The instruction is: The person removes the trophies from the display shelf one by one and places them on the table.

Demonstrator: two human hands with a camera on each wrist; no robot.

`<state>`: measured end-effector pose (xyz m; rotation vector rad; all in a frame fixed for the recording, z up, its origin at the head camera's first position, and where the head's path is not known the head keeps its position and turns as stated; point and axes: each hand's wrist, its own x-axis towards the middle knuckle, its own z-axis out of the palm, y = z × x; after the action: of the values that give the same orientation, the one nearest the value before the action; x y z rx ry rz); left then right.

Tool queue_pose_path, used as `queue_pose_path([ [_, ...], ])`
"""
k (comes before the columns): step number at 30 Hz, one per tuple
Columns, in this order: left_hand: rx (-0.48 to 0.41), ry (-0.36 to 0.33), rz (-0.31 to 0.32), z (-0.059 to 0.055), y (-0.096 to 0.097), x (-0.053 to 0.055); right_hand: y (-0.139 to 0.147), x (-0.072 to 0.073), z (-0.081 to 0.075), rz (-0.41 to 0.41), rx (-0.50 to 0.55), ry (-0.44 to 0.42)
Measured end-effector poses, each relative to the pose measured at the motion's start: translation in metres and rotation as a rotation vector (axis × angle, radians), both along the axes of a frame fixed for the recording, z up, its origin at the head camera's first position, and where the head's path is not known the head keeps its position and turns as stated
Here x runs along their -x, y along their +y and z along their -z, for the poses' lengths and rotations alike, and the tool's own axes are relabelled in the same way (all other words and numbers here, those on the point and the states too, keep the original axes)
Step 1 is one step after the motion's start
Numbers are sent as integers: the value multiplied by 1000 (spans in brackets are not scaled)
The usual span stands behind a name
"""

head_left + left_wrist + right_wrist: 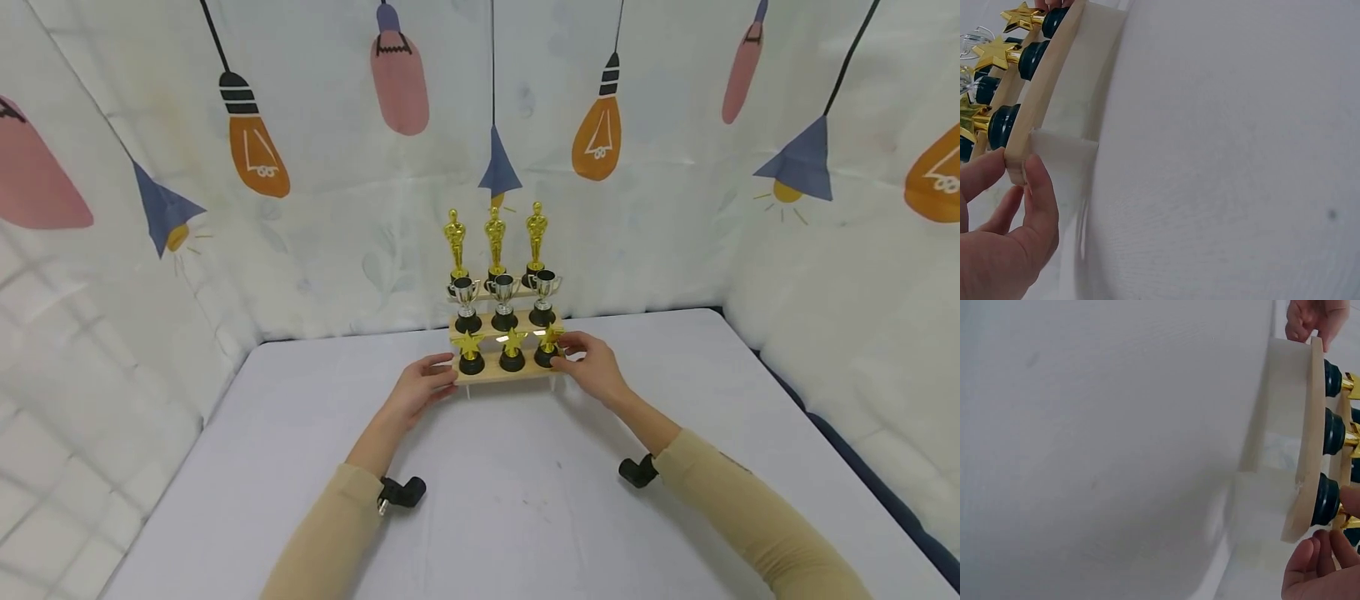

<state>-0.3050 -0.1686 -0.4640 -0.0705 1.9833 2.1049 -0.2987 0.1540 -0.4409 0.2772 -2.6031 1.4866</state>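
Note:
A light wooden tiered stand (496,368) holds three rows of small trophies at the table's back. Gold statuettes (495,237) occupy the top tier, silver cups (504,292) the middle one. Star trophies (512,348) with black bases line the lowest. My left hand (423,385) grips the left end of the bottom shelf, thumb above and fingers beneath, as the left wrist view shows. At the other end, my right hand (596,367) has its thumb and fingers around the rightmost star trophy (1327,500), partly hiding it. Pale legs (1063,140) support the shelf.
The stand is on a table with a white cloth (480,517). Close behind it hangs a white curtain (337,250) printed with lamps and bulbs. Similar cloth walls rise at both sides. A dark strip (847,450) runs along the table's right edge.

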Motion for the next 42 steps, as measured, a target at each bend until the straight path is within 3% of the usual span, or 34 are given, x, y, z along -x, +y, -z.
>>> queue_pose_path([
  [17,-2,-15,-9,-3,1,1,-6,6,1,19,-79,-10],
  [34,-6,-21,-22,1,2,-2,-8,5,11,31,-75,-36],
  [42,1,-25,-29,-2,1,-3,-6,-2,3,15,-57,10],
])
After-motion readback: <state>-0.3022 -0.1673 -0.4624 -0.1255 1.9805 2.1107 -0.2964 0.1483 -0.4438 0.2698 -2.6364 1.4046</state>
